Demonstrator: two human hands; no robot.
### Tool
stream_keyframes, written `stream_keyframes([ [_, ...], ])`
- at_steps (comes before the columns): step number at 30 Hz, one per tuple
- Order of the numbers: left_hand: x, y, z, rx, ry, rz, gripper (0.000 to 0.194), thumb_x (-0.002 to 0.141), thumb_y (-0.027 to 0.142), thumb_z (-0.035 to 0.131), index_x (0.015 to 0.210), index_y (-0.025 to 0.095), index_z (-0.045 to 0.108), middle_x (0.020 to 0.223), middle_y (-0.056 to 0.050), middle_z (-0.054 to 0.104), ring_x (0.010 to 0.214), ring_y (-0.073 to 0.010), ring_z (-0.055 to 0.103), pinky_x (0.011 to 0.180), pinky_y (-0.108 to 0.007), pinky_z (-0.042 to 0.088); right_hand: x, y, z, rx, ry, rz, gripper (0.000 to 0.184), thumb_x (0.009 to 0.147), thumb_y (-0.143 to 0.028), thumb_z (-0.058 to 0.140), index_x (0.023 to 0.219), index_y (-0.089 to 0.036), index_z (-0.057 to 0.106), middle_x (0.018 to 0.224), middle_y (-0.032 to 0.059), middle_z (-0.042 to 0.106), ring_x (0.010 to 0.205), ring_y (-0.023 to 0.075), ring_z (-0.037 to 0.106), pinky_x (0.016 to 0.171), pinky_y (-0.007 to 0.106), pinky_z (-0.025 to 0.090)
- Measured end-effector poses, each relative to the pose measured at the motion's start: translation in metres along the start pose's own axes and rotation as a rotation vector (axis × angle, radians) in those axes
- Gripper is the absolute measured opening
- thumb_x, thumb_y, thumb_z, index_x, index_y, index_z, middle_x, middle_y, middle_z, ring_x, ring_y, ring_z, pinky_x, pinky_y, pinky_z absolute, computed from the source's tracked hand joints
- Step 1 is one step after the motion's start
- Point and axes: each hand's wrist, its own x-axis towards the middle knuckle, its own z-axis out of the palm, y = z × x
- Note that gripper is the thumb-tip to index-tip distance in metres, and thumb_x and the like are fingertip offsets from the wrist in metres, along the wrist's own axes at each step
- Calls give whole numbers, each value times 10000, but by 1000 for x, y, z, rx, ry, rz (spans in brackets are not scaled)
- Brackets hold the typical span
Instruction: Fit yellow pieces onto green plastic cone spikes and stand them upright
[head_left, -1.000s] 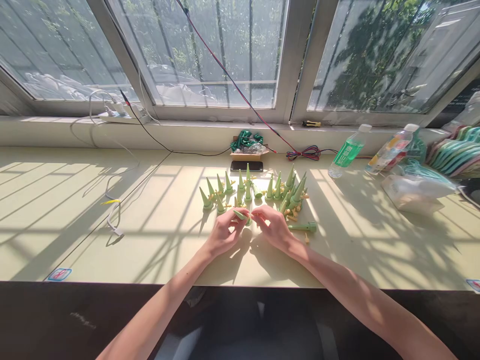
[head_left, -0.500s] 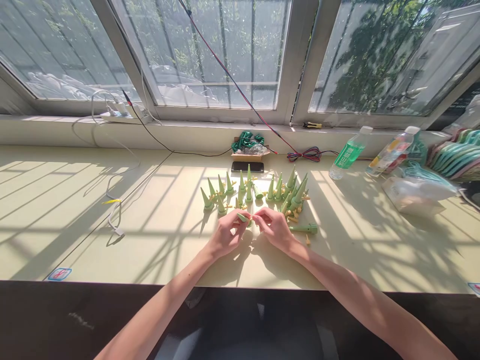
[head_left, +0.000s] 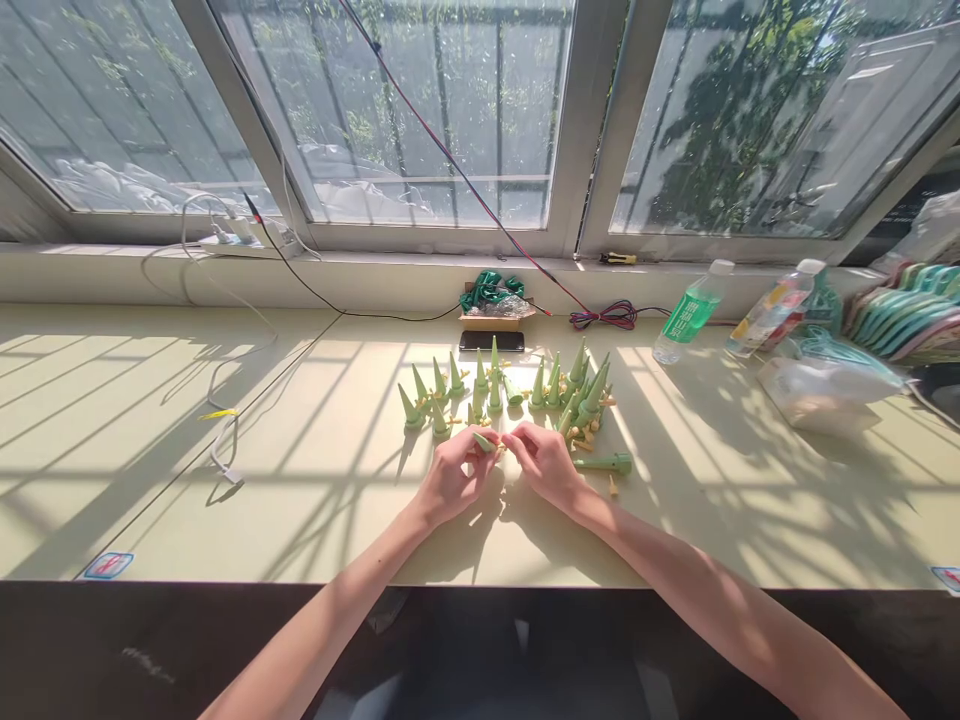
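Observation:
My left hand (head_left: 459,468) is closed around a small green cone (head_left: 483,442), its pointed end aimed up and to the left. Close beside it, the thumb and fingertips of my right hand (head_left: 544,462) are pinched together at the cone's base; a small yellowish bit shows there, but what the right fingers hold is hidden. Beyond both hands stand several green cones (head_left: 494,390) with yellow pegs at their bases. A cluster of yellow pegs (head_left: 585,440) lies to the right, near a green rod with a collar (head_left: 604,464) and a single peg (head_left: 613,487).
A black phone (head_left: 491,341) lies before a small cardboard box (head_left: 491,322) with green ribbon. Two bottles (head_left: 690,318) and a plastic bag (head_left: 821,390) stand at the right. A white cable (head_left: 225,440) runs along the left; a coiled wire (head_left: 611,315) lies at the back.
The whole view has shifted slightly, so the table sits a little lower. Both hands stay together over the cone, with only a small change at the fingertips.

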Motion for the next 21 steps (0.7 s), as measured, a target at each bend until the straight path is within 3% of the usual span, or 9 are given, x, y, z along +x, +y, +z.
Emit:
stream_keyframes([
  [5, 3, 4, -2, 6, 70, -66, 145, 948, 219, 582, 1066, 148, 627, 982, -84, 670, 794, -153, 681, 671, -281, 629, 1, -3, -3, -75, -50, -67, 271, 993, -381, 537, 856, -170, 638, 725, 16, 614, 610, 131, 506, 557, 254, 384],
  [9, 3, 7, -3, 7, 73, -96, 131, 938, 225, 598, 1047, 157, 624, 946, -61, 661, 761, -141, 659, 679, -288, 632, 1, -3, -3, -112, -59, -100, 207, 979, -350, 573, 914, -167, 646, 745, 25, 631, 600, 133, 516, 552, 257, 402],
  [13, 0, 5, -2, 24, 51, -56, 139, 941, 189, 568, 1071, 163, 610, 931, -55, 641, 729, -127, 636, 652, -264, 614, 0, -1, -1, -139, -40, -95, 260, 998, -341, 529, 819, -172, 612, 664, -5, 561, 562, 117, 446, 540, 256, 360],
  [17, -3, 1, -2, 79, -29, 36, 224, 898, 112, 560, 1112, 170, 596, 956, -66, 635, 727, -130, 622, 637, -256, 590, -2, 1, 1, -158, -10, -85, 408, 1019, -359, 455, 645, -195, 449, 576, -46, 389, 530, 100, 325, 521, 255, 290],
  [21, -3, 1, -4, 85, -44, 62, 296, 857, 82, 573, 1138, 174, 587, 982, -71, 627, 724, -132, 617, 620, -256, 579, -2, 2, 2, -158, -24, -65, 454, 1025, -372, 440, 614, -206, 342, 563, -60, 316, 523, 93, 269, 517, 254, 250],
])
